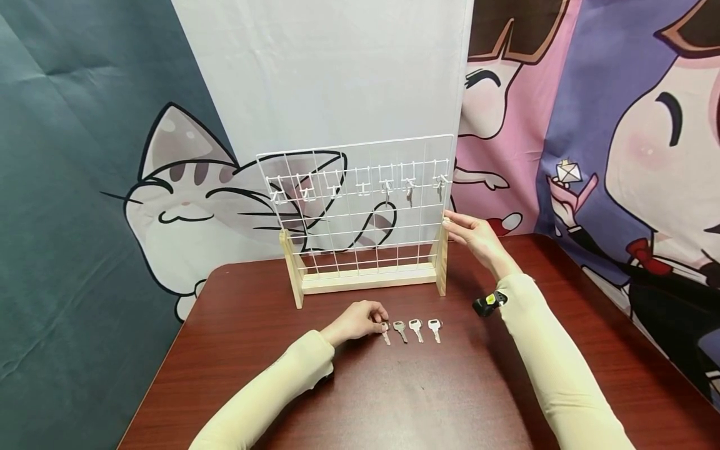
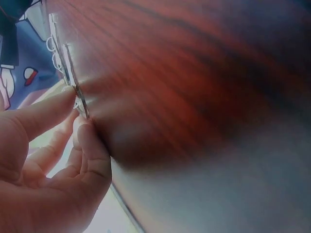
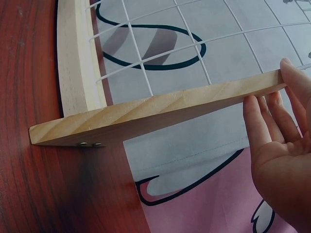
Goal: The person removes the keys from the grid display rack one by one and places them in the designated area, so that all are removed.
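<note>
On the table my left hand (image 1: 357, 320) pinches the leftmost key (image 1: 386, 338) of a row by its head. Thumb and fingertips meet at that metal key (image 2: 83, 105) in the left wrist view. To its right lie three more silver keys (image 1: 400, 329) with small rings. My right hand (image 1: 478, 241) grips the top of the right wooden upright (image 3: 160, 108) of a white wire grid rack (image 1: 360, 234), thumb on one side and fingers on the other. Three keys (image 1: 410, 196) hang on the rack's right-hand hooks.
Several white hooks (image 1: 335, 191) without keys line the left part of the rack. The rack's pale wooden base bar (image 1: 368, 278) stands on the reddish-brown table (image 1: 253, 356). Behind it hangs a cartoon-printed cloth (image 1: 326, 75). A black strapped device (image 1: 488, 304) sits at the right wrist.
</note>
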{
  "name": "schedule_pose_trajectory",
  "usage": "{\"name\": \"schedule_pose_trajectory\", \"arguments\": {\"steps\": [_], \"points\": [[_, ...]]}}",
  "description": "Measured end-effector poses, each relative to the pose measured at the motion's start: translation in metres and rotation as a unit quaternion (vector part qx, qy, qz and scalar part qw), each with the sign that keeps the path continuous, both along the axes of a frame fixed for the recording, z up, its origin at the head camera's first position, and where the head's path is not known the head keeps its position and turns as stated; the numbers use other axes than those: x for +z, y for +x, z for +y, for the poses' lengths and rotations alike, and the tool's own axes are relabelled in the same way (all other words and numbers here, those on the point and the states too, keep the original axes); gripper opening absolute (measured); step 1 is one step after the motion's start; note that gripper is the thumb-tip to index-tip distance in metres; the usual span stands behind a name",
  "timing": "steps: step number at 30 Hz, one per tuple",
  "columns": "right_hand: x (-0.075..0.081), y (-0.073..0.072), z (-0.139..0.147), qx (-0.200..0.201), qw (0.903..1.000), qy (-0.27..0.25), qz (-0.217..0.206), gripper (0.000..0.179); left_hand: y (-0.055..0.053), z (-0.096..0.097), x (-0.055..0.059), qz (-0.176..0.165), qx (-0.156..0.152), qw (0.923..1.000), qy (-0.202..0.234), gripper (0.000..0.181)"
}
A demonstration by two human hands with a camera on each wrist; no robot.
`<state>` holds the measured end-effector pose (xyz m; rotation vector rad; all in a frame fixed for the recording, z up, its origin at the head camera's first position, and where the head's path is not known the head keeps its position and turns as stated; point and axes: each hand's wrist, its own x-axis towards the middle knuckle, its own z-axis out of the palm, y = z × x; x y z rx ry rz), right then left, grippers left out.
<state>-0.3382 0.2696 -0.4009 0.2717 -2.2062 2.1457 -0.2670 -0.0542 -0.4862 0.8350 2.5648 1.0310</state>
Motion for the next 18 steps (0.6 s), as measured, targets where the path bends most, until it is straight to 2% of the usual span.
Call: {"name": "schedule_pose_trajectory", "arguments": {"steps": [9, 18], "points": [[0.0014, 0.0008, -0.0009, 0.002, 1.0000, 0.007, -0.006, 0.063, 0.0019, -0.0027, 0.0028, -0.016, 0.009, 0.9998, -0.005, 0.020], [0.0011, 0.0010, -0.0013, -0.001, 1.0000, -0.001, -0.002, 0.060, -0.0003, -0.0028, 0.0053, -0.016, 0.002, 0.9999, -0.007, 0.019]]}}
